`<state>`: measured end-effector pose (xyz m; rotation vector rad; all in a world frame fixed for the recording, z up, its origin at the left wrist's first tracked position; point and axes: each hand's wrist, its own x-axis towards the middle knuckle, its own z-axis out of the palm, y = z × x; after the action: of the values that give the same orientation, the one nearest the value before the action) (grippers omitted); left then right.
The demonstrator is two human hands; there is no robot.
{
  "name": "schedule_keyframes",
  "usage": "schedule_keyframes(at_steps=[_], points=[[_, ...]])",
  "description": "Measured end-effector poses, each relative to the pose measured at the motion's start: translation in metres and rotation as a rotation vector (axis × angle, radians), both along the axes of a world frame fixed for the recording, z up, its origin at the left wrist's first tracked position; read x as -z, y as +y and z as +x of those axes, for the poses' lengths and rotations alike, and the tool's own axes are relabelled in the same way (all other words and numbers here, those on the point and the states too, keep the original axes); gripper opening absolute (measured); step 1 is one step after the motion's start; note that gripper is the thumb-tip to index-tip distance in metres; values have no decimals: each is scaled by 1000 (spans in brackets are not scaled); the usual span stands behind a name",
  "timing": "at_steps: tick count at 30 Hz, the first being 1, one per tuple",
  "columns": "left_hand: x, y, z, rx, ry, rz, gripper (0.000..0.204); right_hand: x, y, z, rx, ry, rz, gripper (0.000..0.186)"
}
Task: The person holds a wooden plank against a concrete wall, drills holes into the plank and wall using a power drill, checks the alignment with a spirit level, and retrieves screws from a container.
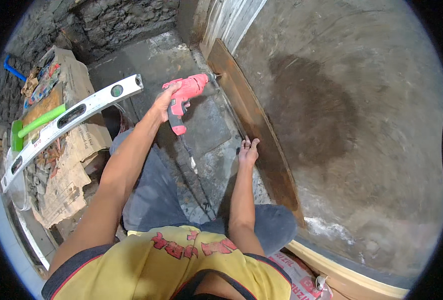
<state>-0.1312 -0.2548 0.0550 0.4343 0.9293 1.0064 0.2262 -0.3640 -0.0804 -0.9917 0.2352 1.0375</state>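
Note:
My left hand [167, 100] is wrapped round the rear of a pinkish-red power drill [195, 86] with a dark grip. The drill points right, and its bit meets the face of a long brown wooden board [254, 117] near the far end. On edge, the board stands along the base of a grey plastered wall [381, 130]. My right hand [248, 152] is at the board's lower edge, about midway along, fingers apart and fingertips against it. From the drill's grip a cord [187, 147] runs down toward the floor.
On the left, a silver spirit level [94, 103] and a bright green mallet [44, 121] lie over torn cardboard [69, 192] with rubble. Rough dark masonry [116, 25] rises at the back. A printed red-and-white sack [294, 272] lies by my right knee.

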Motion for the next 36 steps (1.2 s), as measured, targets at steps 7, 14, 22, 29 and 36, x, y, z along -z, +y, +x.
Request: schedule_keyframes(at_steps=[7, 14, 22, 29, 36], points=[[-11, -27, 30, -111, -224, -136, 42, 6, -2, -3, 30, -66, 15, 57], [-3, -33, 40, -230, 48, -105, 40, -6, -1, -9, 23, -81, -41, 63], [5, 4, 12, -39, -281, -288, 42, 5, -2, -6, 32, -91, -34, 74], [30, 17, -3, 199, -102, -135, 53, 19, -7, 7, -14, -60, 21, 88], [43, 2, -6, -43, 21, -191, 40, 8, -6, -16, 48, -20, -105, 84]])
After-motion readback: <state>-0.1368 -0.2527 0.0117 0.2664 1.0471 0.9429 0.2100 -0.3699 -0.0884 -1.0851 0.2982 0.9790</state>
